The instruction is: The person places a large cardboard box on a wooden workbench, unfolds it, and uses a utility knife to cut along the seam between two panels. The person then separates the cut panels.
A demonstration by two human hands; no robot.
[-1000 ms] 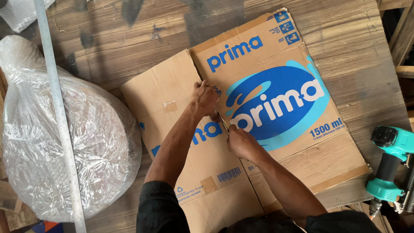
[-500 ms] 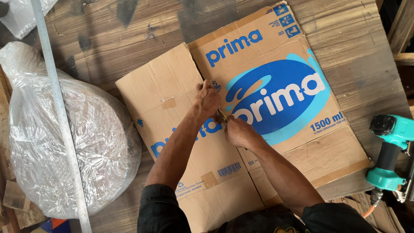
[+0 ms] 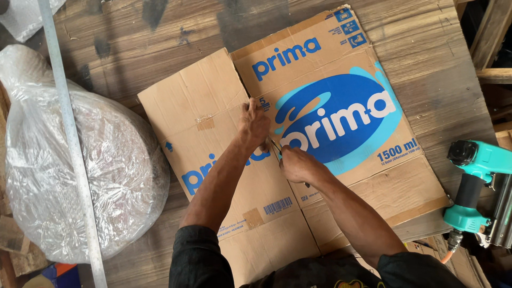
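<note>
Widest of all is the wooden worktop (image 3: 437,69), plank grain running across it, and flat in the middle lies the opened-out cardboard box (image 3: 213,101), brown with blue and white printing, its flaps spread toward the far and near edges. Off to the left sits a bulky bundle wrapped in clear plastic film (image 3: 69,170), touching the worktop and just beside the cardboard's left flap, and a long metal bar (image 3: 72,144) crosses over it from far to near. On the right edge there's a teal and black pneumatic nail gun (image 3: 472,184), lying well apart from the hands. Now the hands: the left hand (image 3: 255,124) presses palm-down on the cardboard beside the central fold, fingers spread flat, holding nothing, just pinning the sheet. The right hand (image 3: 297,164) sits just below it, its grip closed tight around a small cutting tool (image 3: 274,145), whose slim tip pokes out between the two hands and meets the cardboard along the crease. How the blade stands I can't make out; it's too small.
</note>
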